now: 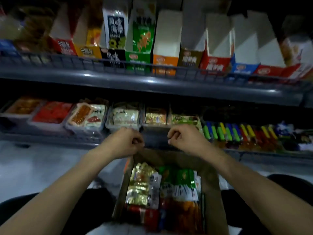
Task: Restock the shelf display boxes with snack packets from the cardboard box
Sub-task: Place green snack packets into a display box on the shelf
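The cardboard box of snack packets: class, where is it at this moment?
In the head view, the cardboard box sits low and centre, on the floor before the lower shelf, between the person's forearms, just below both hands.

Cardboard box [210, 189] down low in the middle, snack packets [162, 189] inside. Left hand [124, 143] and right hand [185, 139] side by side above its far edge. Lower shelf [152, 143] just behind. Display boxes [169, 53] in a row on the upper shelf [152, 83] above.
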`<state>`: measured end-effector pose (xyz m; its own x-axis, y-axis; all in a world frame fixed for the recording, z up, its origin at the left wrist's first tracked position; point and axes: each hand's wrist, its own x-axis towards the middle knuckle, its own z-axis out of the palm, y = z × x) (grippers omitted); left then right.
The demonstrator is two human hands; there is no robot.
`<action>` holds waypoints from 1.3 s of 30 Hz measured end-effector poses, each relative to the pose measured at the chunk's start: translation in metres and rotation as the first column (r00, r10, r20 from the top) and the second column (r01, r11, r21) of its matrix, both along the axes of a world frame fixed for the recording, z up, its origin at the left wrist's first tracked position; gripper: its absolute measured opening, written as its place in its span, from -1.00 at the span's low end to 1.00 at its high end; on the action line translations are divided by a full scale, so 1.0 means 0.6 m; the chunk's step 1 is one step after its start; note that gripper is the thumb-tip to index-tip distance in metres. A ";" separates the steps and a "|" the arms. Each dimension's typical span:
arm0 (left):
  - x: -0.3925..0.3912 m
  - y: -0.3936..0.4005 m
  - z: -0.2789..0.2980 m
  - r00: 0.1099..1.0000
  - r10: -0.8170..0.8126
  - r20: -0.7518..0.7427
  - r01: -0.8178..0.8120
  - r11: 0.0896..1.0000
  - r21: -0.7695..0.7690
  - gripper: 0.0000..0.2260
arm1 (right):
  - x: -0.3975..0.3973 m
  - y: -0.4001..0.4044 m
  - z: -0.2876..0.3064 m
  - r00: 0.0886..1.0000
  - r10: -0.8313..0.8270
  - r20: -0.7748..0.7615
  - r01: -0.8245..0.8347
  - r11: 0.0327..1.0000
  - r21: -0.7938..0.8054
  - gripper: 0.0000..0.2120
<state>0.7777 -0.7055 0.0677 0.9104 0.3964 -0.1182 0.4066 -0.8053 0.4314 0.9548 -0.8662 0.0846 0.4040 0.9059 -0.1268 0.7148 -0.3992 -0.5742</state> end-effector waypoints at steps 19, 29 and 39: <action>-0.044 -0.211 -0.232 0.889 0.211 -0.407 -0.369 0.856 -0.362 -0.86 | -0.048 -0.141 -0.452 0.703 -0.657 -0.273 0.365 0.663 -0.653 -0.88; -0.066 -0.203 -0.259 0.836 0.290 -0.466 -0.486 0.786 -0.382 -0.85 | -0.077 -0.114 -0.477 0.041 -0.858 -0.512 0.362 0.490 -0.793 -0.78; -0.048 -0.193 -0.256 0.844 0.385 -0.374 -0.529 0.718 -0.453 -0.90 | -0.042 -0.136 -0.447 0.667 -0.724 -0.178 0.599 0.663 -0.449 -0.83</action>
